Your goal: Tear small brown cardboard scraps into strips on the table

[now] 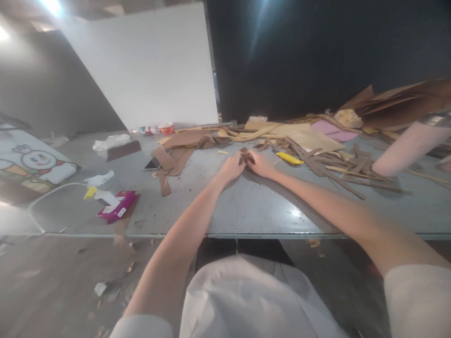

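Both hands meet over the middle of the grey table, fingers curled together. Between the fingertips shows a small strip of brown leather-like sheet; its exact shape is too small to tell. My left hand is closed on it from the left. From the other side, my right hand pinches the same brown strip. Just right of that hand lies a yellow utility knife. Beyond it spreads a heap of narrow brown strips.
Brown sheet pieces and a phone lie to the left. A purple wipes pack sits near the front left edge. At right, a pink tumbler leans over the strips. Large brown sheets are piled behind.
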`<state>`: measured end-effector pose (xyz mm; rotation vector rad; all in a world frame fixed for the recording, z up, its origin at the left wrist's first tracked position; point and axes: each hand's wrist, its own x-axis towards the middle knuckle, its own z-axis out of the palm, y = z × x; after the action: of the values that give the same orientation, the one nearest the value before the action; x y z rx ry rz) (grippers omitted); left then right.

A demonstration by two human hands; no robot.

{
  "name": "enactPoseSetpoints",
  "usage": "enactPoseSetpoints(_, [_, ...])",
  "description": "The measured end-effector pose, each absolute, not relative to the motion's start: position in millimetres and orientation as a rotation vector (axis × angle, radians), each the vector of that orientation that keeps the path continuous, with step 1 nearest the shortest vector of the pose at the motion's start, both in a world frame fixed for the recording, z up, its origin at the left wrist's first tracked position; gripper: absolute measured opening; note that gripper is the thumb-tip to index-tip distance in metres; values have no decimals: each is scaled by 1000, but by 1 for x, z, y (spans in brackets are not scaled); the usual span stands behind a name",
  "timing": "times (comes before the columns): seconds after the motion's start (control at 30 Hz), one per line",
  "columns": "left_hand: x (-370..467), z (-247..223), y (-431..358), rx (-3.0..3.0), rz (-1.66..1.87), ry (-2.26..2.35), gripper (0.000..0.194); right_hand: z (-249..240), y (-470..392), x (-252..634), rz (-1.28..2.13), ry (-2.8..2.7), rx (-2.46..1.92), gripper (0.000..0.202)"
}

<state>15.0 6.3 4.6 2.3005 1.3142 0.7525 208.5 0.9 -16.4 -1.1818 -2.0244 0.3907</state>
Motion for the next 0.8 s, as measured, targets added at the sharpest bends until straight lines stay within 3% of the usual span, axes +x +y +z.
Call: enactPoseSetpoints(0.8, [14, 3, 8, 2308, 752, 1294, 38, -15, 0, 209, 363, -2014, -1223, 21])
